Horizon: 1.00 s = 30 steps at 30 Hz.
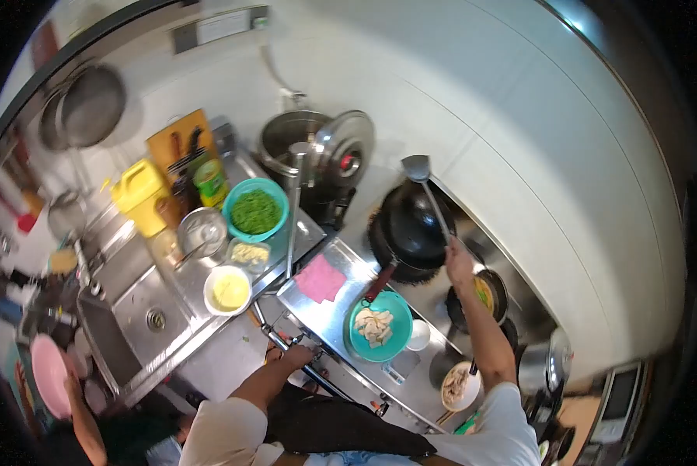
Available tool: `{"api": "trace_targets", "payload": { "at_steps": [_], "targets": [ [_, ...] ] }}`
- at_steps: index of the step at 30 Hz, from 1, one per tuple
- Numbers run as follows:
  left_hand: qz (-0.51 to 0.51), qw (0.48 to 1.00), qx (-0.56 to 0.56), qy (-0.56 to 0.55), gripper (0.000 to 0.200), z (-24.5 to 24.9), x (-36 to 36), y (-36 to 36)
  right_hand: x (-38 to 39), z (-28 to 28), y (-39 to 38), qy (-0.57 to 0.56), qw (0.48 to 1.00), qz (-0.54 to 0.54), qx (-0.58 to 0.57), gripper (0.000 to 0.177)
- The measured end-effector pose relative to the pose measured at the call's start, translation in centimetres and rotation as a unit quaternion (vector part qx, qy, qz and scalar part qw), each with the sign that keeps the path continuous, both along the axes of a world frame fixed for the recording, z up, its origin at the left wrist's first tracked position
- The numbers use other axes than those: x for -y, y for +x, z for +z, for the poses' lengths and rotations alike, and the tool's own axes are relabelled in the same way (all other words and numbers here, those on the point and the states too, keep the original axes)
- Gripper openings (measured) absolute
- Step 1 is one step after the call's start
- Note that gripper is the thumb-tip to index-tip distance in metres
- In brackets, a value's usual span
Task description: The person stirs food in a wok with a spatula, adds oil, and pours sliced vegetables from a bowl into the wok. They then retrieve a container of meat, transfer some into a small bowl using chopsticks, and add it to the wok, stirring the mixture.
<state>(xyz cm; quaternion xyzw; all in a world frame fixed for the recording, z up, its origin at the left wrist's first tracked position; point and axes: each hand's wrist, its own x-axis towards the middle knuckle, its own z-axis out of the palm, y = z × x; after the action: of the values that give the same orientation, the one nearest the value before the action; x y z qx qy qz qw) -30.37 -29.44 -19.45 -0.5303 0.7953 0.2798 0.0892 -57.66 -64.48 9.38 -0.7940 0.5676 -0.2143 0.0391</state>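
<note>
My right hand [458, 259] is closed round the handle of a metal spatula [434, 198], whose blade is raised above the black wok [417, 225] on the stove. Near the counter's front edge, my left hand [298, 356] rests by the metal rail; its fingers are too small to make out. Between my hands, a turquoise bowl [401, 342] holds pale slices, with the wok's dark red handle [380, 283] just above it. A pink cloth [320, 278] lies left of that bowl. Right of it stands a white bowl [461, 386] of cooked-looking pieces.
A lidded pot [294, 136] stands behind. On the left counter are a bowl of chopped greens [256, 212], a bowl of yellow liquid [230, 290] and a yellow jug [141, 194], beside a sink [146, 303]. Another person's arm [87, 423] holds a pink basin [51, 377] at lower left.
</note>
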Motion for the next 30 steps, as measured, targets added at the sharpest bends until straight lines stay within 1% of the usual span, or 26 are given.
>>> {"api": "trace_targets", "payload": {
  "at_steps": [1,2,3,5,6,7,8,9,10,12,13,14,15,17,18,19,21,22,23,24,25,26,27,28,29,30],
  "targets": [
    [0.03,1.0,-0.001,0.001,0.026,-0.9,0.0,-0.2,0.5,1.3,0.0,-0.007,1.0,0.022,0.0,0.036],
    [0.062,0.998,-0.024,-0.011,0.025,-1.3,0.0,-0.4,-1.3,5.1,1.7,0.036,0.999,0.001,-0.01,0.036],
    [0.103,0.993,-0.046,-0.022,0.024,-1.3,-0.6,-0.5,-2.4,7.8,3.1,0.042,0.996,0.008,-0.075,0.038],
    [0.14,0.98,-0.088,-0.111,0.021,1.7,-1.5,-0.4,-3.0,8.2,3.6,0.017,0.994,0.102,0.022,0.036],
    [0.205,0.974,-0.089,-0.028,0.023,4.7,-1.4,-0.1,-3.3,8.0,4.4,-0.023,0.97,0.223,0.091,0.036],
    [0.223,0.971,-0.086,0.003,0.025,5.5,-1.7,-0.3,-8.0,12.6,7.5,0.115,0.975,0.173,0.072,0.035],
    [0.24,0.967,-0.082,0.034,0.028,5.8,-1.8,-0.5,-8.8,12.4,8.3,0.133,0.963,0.214,0.099,0.034],
    [0.211,0.975,-0.063,0.009,0.033,3.3,-1.8,-0.6,-10.4,12.5,9.9,0.178,0.949,0.234,0.118,0.034],
    [0.229,0.957,-0.113,-0.139,0.041,-5.7,-2.0,-2.2,-11.2,11.5,11.3,0.175,0.937,0.279,0.114,0.035],
    [0.253,0.946,-0.135,-0.152,0.041,-1.4,-3.7,-1.8,-14.4,10.7,15.1,0.235,0.917,0.302,0.114,0.036],
    [0.269,0.936,-0.156,-0.165,0.04,-1.2,-4.3,-1.8,-17.1,10.9,17.9,0.298,0.904,0.283,0.119,0.036],
    [0.278,0.939,-0.133,-0.152,0.04,-1.7,-4.6,-1.9,-18.4,9.3,19.9,0.296,0.896,0.311,0.114,0.037],
    [0.282,0.939,-0.13,-0.15,0.04,-0.2,-5.5,-1.8,-19.6,6.9,22.2,0.293,0.886,0.34,0.111,0.037],
    [0.417,0.872,-0.222,-0.125,0.039,4.2,-7.4,-1.2,-24.1,4.0,27.0,0.163,0.905,0.383,0.085,0.038],
    [0.415,0.861,-0.248,-0.157,0.04,4.4,-8.2,-1.0,-26.3,4.0,29.0,0.142,0.911,0.386,0.04,0.038],
    [0.416,0.862,-0.244,-0.157,0.04,5.6,-8.7,-0.3,-28.2,4.0,30.7,0.119,0.914,0.388,-0.005,0.039],
    [0.46,0.824,-0.331,-0.014,0.044,8.6,-9.5,0.6,-30.3,2.8,32.6,0.096,0.903,0.417,0.034,0.039],
    [0.496,0.839,-0.222,-0.021,0.055,7.3,-9.7,0.2,-30.8,2.4,33.1,0.092,0.899,0.426,0.039,0.038],
    [0.493,0.841,-0.22,-0.019,0.055,5.9,-10.0,0.4,-30.9,1.3,33.4,0.063,0.888,0.447,0.088,0.038],
    [0.503,0.835,-0.224,-0.007,0.06,7.3,-10.1,0.9,-30.9,1.0,33.6,0.084,0.881,0.459,0.073,0.037],
    [0.509,0.83,-0.228,0.006,0.066,7.2,-10.2,1.1,-30.6,0.6,33.5,0.105,0.877,0.466,0.059,0.036],
    [0.495,0.838,-0.228,0.01,0.066,6.9,-9.9,1.8,-29.9,-1.0,33.4,0.173,0.857,0.476,0.092,0.033],
    [0.455,0.862,-0.21,0.077,0.069,4.5,-9.3,2.8,-29.0,-2.1,33.1,0.237,0.833,0.483,0.126,0.03],
    [0.41,0.881,-0.188,0.143,0.071,4.1,-8.9,3.4,-28.6,0.0,32.6,0.355,0.81,0.453,0.111,0.029],
    [0.393,0.889,-0.185,0.145,0.071,3.7,-8.7,3.9,-27.7,-2.0,31.7,0.347,0.804,0.465,0.134,0.032],
    [0.425,0.874,-0.214,0.102,0.064,4.7,-8.4,4.6,-26.9,-1.1,30.4,0.417,0.789,0.433,0.13,0.033]
  ]
}}
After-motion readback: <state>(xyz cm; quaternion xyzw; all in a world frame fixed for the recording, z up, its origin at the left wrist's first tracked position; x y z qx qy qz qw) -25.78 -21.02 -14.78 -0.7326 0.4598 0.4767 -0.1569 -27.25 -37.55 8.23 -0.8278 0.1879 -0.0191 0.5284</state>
